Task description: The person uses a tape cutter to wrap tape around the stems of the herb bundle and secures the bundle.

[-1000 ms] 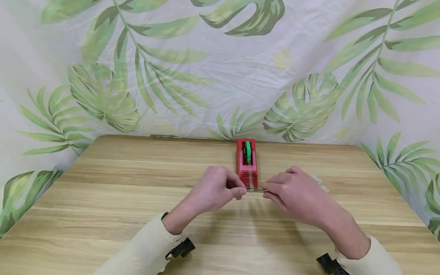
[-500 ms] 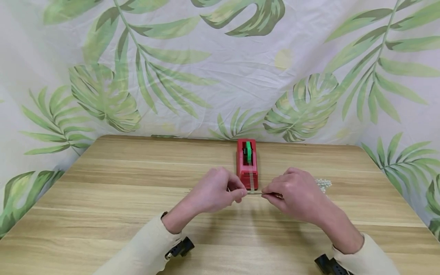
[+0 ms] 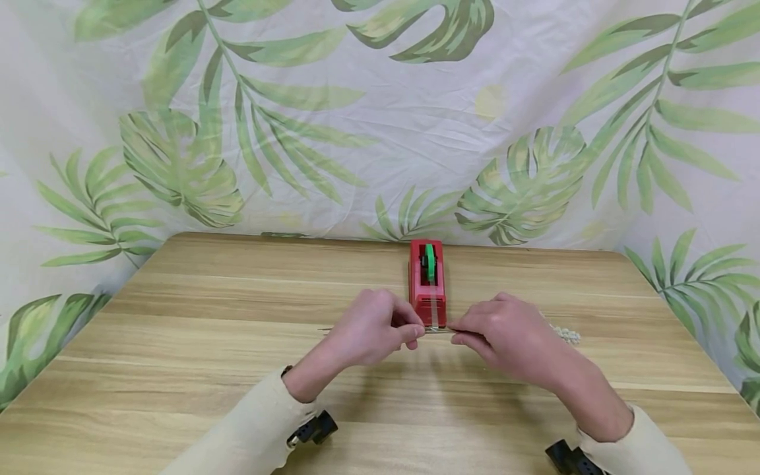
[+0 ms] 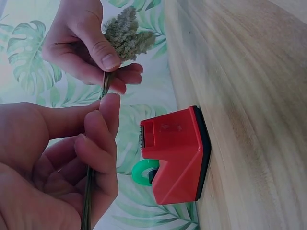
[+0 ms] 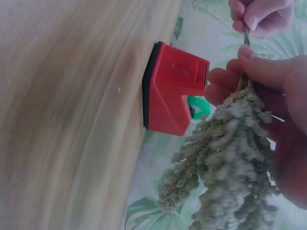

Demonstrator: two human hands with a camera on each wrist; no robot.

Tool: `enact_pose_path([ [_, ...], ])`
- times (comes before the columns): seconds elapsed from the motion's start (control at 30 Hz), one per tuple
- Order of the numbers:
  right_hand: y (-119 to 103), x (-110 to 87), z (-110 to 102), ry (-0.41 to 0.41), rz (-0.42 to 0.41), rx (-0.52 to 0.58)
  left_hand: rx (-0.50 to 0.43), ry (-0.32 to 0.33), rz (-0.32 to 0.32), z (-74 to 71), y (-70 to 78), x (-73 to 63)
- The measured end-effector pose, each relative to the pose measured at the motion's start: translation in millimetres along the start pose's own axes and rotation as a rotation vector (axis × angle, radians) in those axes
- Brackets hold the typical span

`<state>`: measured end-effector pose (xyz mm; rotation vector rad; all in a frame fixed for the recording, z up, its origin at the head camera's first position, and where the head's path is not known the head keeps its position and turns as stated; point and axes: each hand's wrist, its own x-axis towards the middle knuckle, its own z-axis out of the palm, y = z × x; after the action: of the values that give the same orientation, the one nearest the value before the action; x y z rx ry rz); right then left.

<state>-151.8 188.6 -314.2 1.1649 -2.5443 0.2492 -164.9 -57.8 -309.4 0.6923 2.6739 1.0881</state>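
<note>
A bunch of small pale dried flowers (image 5: 235, 158) on thin stems (image 3: 438, 330) is held level in both hands, just in front of a red tape dispenser (image 3: 418, 280). My left hand (image 3: 377, 331) pinches the stems between thumb and fingertips, and their lower ends run back along the palm in the left wrist view. Just below the flower heads, my right hand (image 3: 512, 340) pinches the same stems. A strip of clear tape (image 3: 434, 313) runs down the dispenser's front to the stems in the gap between the hands. Most of the flower heads are hidden behind the right hand in the head view.
The dispenser carries a green tape roll (image 3: 429, 262) and has a toothed cutting edge (image 4: 141, 136). It stands on a wood-grain table (image 3: 237, 297). Tiny pale crumbs (image 5: 118, 89) lie on the tabletop. Behind hangs a leaf-print cloth (image 3: 415, 132).
The flower heads have shifted and turned beyond my right hand, now showing lower and farther right. The stems dipped slightly toward me, then came back to the dispenser's front. The left hand barely moved.
</note>
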Motion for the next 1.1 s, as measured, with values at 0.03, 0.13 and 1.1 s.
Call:
enact_pose_path([
  [0.03,0,-0.4,-1,-0.017,0.003,0.0,-0.003,0.004,0.0,0.1,-0.1,0.1],
  [0.13,-1,-1.3,-2,-0.05,0.012,-0.008,-0.013,0.012,0.0,0.7,-0.2,0.0],
  [1.1,7,0.0,11,0.104,-0.044,-0.028,-0.013,0.057,0.017,3.5,-5.5,2.6],
])
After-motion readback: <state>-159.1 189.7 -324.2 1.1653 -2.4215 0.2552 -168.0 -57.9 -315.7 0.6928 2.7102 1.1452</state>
